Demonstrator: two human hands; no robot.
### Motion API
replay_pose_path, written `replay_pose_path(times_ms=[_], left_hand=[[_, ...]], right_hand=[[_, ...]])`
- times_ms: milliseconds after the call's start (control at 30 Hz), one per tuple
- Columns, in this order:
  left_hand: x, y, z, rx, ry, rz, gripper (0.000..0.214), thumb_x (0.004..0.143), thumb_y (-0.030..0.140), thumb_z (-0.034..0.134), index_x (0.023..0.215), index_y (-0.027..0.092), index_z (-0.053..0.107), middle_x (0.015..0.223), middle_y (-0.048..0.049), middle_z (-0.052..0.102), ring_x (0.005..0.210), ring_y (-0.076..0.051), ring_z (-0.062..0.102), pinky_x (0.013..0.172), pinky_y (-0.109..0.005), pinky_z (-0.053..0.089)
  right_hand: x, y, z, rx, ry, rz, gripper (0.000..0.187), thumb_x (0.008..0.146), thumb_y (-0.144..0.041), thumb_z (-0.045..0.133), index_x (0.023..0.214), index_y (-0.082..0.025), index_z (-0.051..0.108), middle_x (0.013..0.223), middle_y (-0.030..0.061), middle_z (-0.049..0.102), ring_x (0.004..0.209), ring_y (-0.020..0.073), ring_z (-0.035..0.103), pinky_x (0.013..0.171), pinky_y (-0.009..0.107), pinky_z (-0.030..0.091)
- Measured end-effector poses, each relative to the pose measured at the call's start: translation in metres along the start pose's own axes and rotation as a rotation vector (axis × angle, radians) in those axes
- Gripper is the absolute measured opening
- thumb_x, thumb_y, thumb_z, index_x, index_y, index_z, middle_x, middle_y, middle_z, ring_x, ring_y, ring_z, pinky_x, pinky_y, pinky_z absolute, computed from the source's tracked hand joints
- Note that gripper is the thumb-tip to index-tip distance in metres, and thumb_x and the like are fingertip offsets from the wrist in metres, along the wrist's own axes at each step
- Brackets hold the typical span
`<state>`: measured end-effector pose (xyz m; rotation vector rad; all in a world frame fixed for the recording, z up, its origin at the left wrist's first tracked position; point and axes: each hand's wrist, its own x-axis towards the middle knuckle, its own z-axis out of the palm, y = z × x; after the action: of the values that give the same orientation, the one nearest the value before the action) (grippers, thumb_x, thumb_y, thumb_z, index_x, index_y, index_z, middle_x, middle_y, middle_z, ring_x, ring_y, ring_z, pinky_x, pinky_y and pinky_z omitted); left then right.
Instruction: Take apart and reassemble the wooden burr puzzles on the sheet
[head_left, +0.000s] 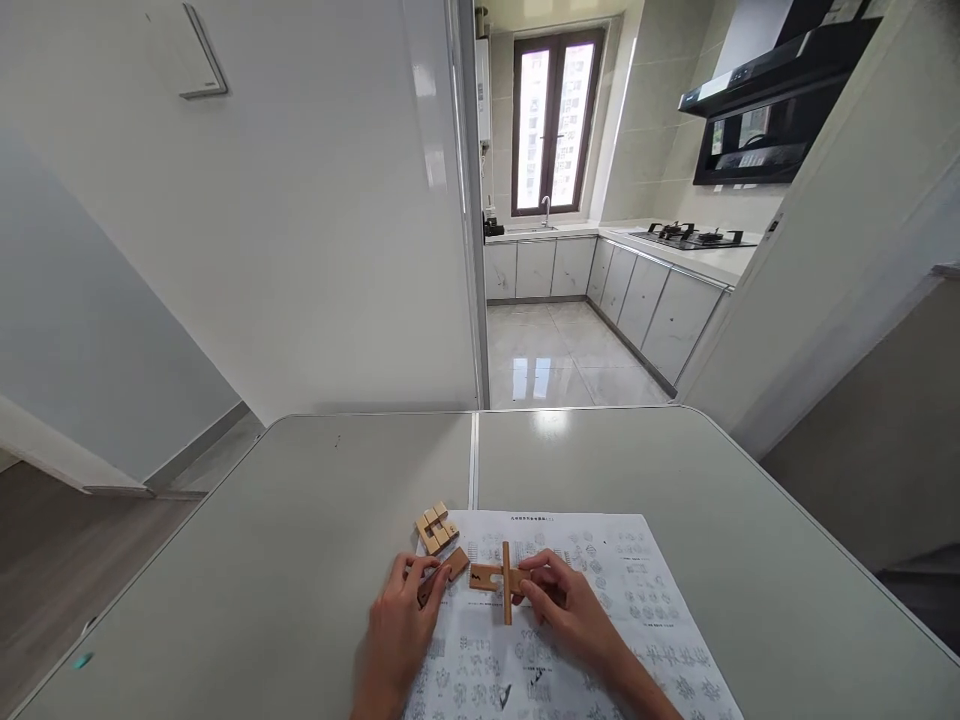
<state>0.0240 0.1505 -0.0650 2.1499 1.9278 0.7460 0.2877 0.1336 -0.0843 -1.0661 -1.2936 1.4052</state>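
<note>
My left hand [405,615] is closed around a brown wooden puzzle piece [455,563], with the thumb and fingers on its sides. In my right hand [566,600], pinched between thumb and fingers, is a notched wooden puzzle piece [484,577] with a dark mark near its left end. A thin wooden stick [507,585] stands across that piece at about a right angle; whether it is joined to it I cannot tell. Just beyond my left hand sits a lighter cluster of wooden blocks [436,528]. Under both hands lies a printed sheet [630,620] with many small drawings.
The pale grey table [262,600] has a seam [474,460] running down its middle. A small green item [83,661] lies near the left edge. Past the far edge a doorway leads to a kitchen with cabinets [645,295] and a gas hob [694,237].
</note>
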Motion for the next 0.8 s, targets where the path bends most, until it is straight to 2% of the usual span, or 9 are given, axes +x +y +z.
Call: replay_pose_path(times_ms=[200, 267, 333, 367, 433, 500, 567, 667, 800], left_hand=[[-0.002, 0.000, -0.001, -0.061, 0.101, 0.091, 0.027, 0.105, 0.045, 0.050, 0.107, 0.026, 0.069, 0.105, -0.0048, 0.068, 0.072, -0.017, 0.074, 0.057, -0.025, 0.055], [-0.002, 0.002, -0.005, -0.129, 0.080, 0.180, 0.023, 0.105, 0.042, 0.053, 0.106, 0.026, 0.068, 0.104, -0.0059, 0.068, 0.076, -0.018, 0.074, 0.063, -0.026, 0.058], [-0.001, 0.007, -0.008, -0.201, 0.011, 0.276, 0.018, 0.102, 0.040, 0.060, 0.112, 0.027, 0.067, 0.111, -0.0082, 0.069, 0.092, -0.021, 0.075, 0.076, -0.029, 0.062], [-0.001, 0.011, -0.008, -0.229, -0.035, 0.315, 0.024, 0.099, 0.040, 0.065, 0.119, 0.028, 0.066, 0.118, -0.0098, 0.069, 0.104, -0.025, 0.074, 0.085, -0.033, 0.063], [0.000, 0.019, -0.007, -0.258, -0.125, 0.363, 0.056, 0.087, 0.043, 0.080, 0.137, 0.030, 0.059, 0.136, -0.0127, 0.065, 0.125, -0.033, 0.066, 0.103, -0.047, 0.059], [-0.001, 0.029, -0.003, -0.281, -0.208, 0.371, 0.091, 0.074, 0.046, 0.092, 0.152, 0.033, 0.047, 0.149, -0.0150, 0.059, 0.137, -0.040, 0.058, 0.111, -0.057, 0.053], [-0.003, 0.037, 0.003, -0.315, -0.284, 0.374, 0.111, 0.067, 0.046, 0.097, 0.159, 0.035, 0.035, 0.155, -0.0156, 0.054, 0.142, -0.042, 0.054, 0.115, -0.061, 0.048], [-0.005, 0.044, 0.010, -0.372, -0.350, 0.370, 0.117, 0.069, 0.039, 0.097, 0.163, 0.038, 0.027, 0.158, -0.0135, 0.052, 0.143, -0.039, 0.053, 0.115, -0.058, 0.049], [-0.004, 0.045, 0.011, -0.419, -0.371, 0.346, 0.112, 0.070, 0.036, 0.096, 0.161, 0.039, 0.031, 0.157, -0.0115, 0.054, 0.142, -0.037, 0.055, 0.114, -0.055, 0.051]], right_hand=[[-0.001, 0.000, 0.001, -0.050, 0.009, -0.023, 0.046, 0.097, -0.065, 0.063, 0.106, -0.020, 0.063, 0.086, 0.0083, 0.079, 0.059, 0.0166, 0.059, 0.058, 0.030, 0.043], [-0.002, -0.002, 0.001, -0.031, 0.003, -0.012, 0.046, 0.096, -0.066, 0.063, 0.106, -0.021, 0.063, 0.087, 0.0086, 0.079, 0.061, 0.0175, 0.060, 0.058, 0.031, 0.044], [-0.002, -0.003, 0.001, -0.018, -0.009, 0.001, 0.046, 0.095, -0.066, 0.064, 0.106, -0.021, 0.063, 0.087, 0.0087, 0.080, 0.063, 0.0188, 0.063, 0.059, 0.031, 0.045], [-0.002, -0.003, 0.000, -0.020, -0.016, 0.004, 0.046, 0.096, -0.066, 0.064, 0.106, -0.022, 0.062, 0.087, 0.0088, 0.080, 0.065, 0.0196, 0.064, 0.060, 0.031, 0.045], [-0.002, -0.001, -0.001, -0.024, -0.026, -0.001, 0.045, 0.097, -0.065, 0.064, 0.106, -0.021, 0.062, 0.088, 0.0091, 0.080, 0.069, 0.0209, 0.067, 0.062, 0.031, 0.047], [-0.002, 0.001, -0.002, -0.009, -0.037, -0.004, 0.045, 0.097, -0.065, 0.064, 0.107, -0.021, 0.061, 0.089, 0.0095, 0.080, 0.071, 0.0218, 0.069, 0.063, 0.032, 0.047], [-0.003, 0.001, -0.003, 0.026, -0.051, 0.006, 0.044, 0.096, -0.064, 0.065, 0.107, -0.021, 0.060, 0.090, 0.0094, 0.079, 0.072, 0.0219, 0.069, 0.063, 0.031, 0.048], [-0.003, -0.003, -0.004, 0.085, -0.075, 0.015, 0.042, 0.096, -0.063, 0.066, 0.106, -0.022, 0.060, 0.088, 0.0078, 0.079, 0.071, 0.0206, 0.068, 0.063, 0.030, 0.048], [-0.003, -0.008, -0.006, 0.115, -0.101, 0.019, 0.042, 0.094, -0.063, 0.068, 0.104, -0.023, 0.060, 0.084, 0.0062, 0.077, 0.073, 0.0217, 0.070, 0.063, 0.030, 0.050]])
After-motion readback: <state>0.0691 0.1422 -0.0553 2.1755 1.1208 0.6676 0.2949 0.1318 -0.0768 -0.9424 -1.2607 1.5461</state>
